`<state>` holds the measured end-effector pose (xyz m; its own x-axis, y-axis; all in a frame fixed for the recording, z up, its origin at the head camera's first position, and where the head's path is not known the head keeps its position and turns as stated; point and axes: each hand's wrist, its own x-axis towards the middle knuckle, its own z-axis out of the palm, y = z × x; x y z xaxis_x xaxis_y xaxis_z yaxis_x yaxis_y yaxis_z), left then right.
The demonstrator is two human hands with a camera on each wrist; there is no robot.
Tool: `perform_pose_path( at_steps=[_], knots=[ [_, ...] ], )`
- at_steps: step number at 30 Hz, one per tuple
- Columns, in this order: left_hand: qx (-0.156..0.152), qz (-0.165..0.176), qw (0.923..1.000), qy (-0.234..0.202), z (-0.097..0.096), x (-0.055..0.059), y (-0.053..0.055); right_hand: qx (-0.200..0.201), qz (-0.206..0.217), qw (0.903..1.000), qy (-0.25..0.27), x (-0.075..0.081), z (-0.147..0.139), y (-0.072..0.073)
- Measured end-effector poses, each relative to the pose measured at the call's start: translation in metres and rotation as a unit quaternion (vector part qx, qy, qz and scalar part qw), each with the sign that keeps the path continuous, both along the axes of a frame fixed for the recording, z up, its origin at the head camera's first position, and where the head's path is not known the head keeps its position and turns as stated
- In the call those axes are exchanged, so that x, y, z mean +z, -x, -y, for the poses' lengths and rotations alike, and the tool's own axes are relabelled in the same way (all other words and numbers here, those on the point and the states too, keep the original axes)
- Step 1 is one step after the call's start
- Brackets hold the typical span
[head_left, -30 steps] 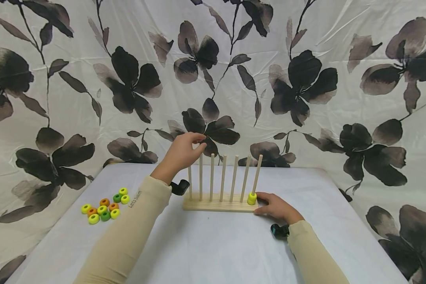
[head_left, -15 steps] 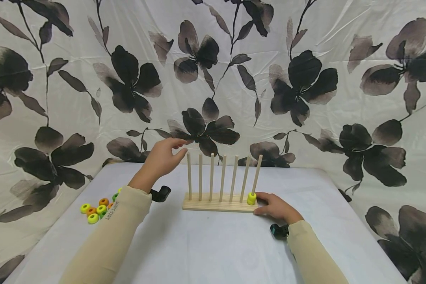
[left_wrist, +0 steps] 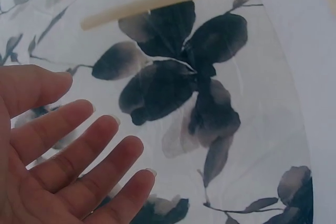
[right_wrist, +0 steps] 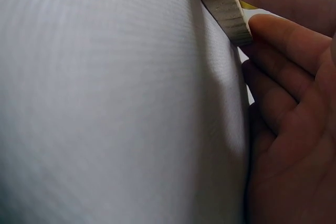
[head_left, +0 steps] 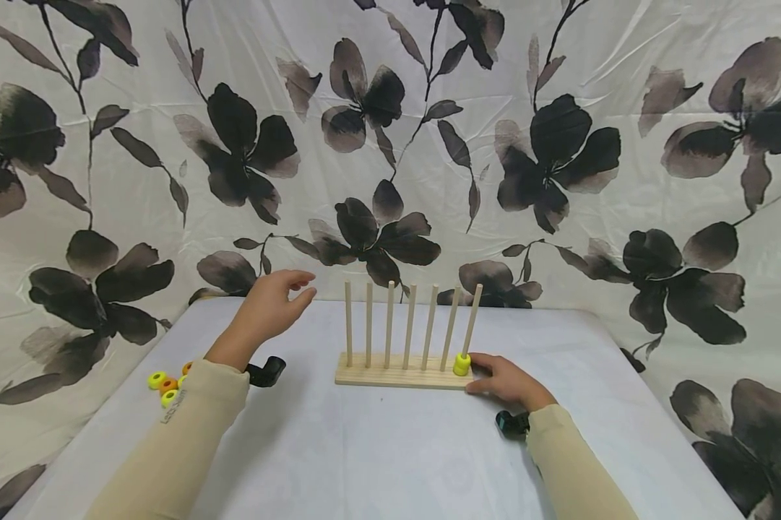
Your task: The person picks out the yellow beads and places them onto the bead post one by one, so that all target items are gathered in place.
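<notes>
My left hand (head_left: 265,312) hovers left of a wooden peg rack, with nothing in it. In the left wrist view its fingers (left_wrist: 86,153) are spread and relaxed, below the blurred end of a peg (left_wrist: 131,14). The peg rack (head_left: 390,378) has a flat base and a row of several upright pegs. Yellow beads (head_left: 462,365) are stacked low on its rightmost peg. At that end my right hand (head_left: 512,381) grips the base, thumb in front and fingers behind. The right wrist view shows the base's end (right_wrist: 231,22) between thumb and fingers.
Loose beads (head_left: 158,380), yellow and orange, lie on the left of the white-covered table (head_left: 390,448), partly hidden by the left sleeve (head_left: 182,426). A floral cloth (head_left: 455,180) hangs behind the table.
My left hand has moved left and a little down, from above the leftmost pegs toward the loose beads, its sleeve covering more of them. The right hand and peg rack stay put.
</notes>
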<state>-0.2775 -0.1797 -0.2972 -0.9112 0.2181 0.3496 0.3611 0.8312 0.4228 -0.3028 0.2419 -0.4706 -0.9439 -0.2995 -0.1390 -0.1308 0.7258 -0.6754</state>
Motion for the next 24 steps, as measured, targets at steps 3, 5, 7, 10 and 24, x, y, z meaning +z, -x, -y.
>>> perform_pose_path(
  at_steps=[3,5,7,10,24],
  knots=[
    [0.005,0.001,1.0000,0.002,0.005,-0.003,-0.002,-0.004,0.002,1.0000,-0.001,0.000,0.000,0.000],
    [0.008,0.002,1.0000,0.001,0.008,-0.006,-0.003,-0.005,0.001,1.0000,0.000,-0.001,0.000,0.000],
    [0.008,0.003,1.0000,-0.002,0.011,-0.008,-0.004,-0.007,0.002,1.0000,0.005,-0.001,0.000,0.001],
    [0.012,0.012,0.9999,0.002,0.018,-0.012,-0.005,-0.004,0.008,0.9999,0.012,-0.001,0.001,0.000],
    [0.030,0.060,0.9970,0.039,0.057,-0.032,-0.014,-0.013,0.018,0.9995,0.021,0.000,0.001,0.001]
  ],
)
